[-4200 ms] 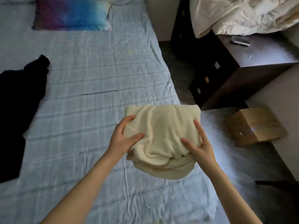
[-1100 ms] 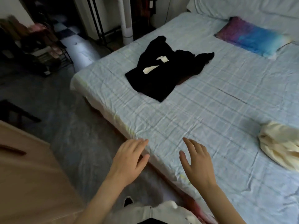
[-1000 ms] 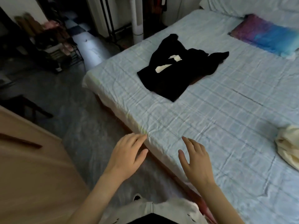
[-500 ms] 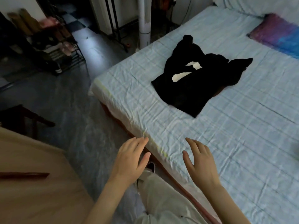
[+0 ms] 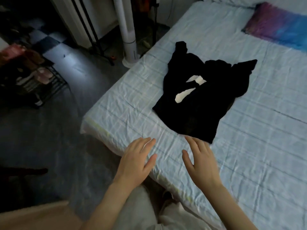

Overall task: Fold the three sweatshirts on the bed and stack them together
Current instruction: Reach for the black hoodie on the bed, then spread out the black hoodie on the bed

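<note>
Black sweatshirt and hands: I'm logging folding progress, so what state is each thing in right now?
black sweatshirt: unfolded, rumpled, lying on the bed
left hand: open, empty, over the bed's edge
right hand: open, empty, fingertips at the sweatshirt's hem
bed: covered by a wrinkled sheet

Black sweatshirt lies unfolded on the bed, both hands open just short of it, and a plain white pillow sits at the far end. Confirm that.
The pillow is wrong: the head view shows it purple and blue, not plain white. The rest stands: the black sweatshirt lies unfolded on the bed, the left hand and right hand open near it.
</note>
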Demonstrator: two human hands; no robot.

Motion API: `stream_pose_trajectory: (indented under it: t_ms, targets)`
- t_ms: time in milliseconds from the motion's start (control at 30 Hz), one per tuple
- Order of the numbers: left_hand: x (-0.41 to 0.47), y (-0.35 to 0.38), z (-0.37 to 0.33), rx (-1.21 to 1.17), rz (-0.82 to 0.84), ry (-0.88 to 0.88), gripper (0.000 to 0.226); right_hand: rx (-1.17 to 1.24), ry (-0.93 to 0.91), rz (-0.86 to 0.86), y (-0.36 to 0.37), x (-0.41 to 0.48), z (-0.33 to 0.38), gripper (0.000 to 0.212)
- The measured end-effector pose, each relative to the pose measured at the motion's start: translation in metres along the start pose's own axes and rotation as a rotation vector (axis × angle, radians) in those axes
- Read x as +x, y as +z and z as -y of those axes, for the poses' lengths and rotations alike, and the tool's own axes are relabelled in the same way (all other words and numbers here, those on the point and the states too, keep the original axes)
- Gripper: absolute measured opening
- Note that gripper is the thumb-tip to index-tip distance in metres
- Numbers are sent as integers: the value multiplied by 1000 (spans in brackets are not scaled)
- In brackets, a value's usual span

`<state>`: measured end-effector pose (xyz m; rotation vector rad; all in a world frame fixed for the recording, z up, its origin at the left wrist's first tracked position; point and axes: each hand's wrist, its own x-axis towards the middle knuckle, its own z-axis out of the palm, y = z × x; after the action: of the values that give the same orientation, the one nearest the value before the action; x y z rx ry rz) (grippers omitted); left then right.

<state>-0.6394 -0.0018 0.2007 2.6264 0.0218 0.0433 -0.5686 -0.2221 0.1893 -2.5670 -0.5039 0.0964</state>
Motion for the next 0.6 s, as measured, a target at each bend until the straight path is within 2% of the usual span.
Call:
stream_pose_trajectory:
  t_ms: [167, 333, 467, 600]
  targets:
    - [77, 8, 52, -5, 196, 213, 56, -31, 249, -120, 21, 30, 1, 45]
    - [178, -2, 80, 15, 278, 429, 54, -23, 431, -151, 30, 69, 5, 50]
    - [255, 15, 88, -42, 262, 427, 52, 13, 498, -200, 32, 118, -16, 50]
    - [323, 75, 99, -95, 268, 317, 51, 32, 523, -178, 49, 174, -79, 49]
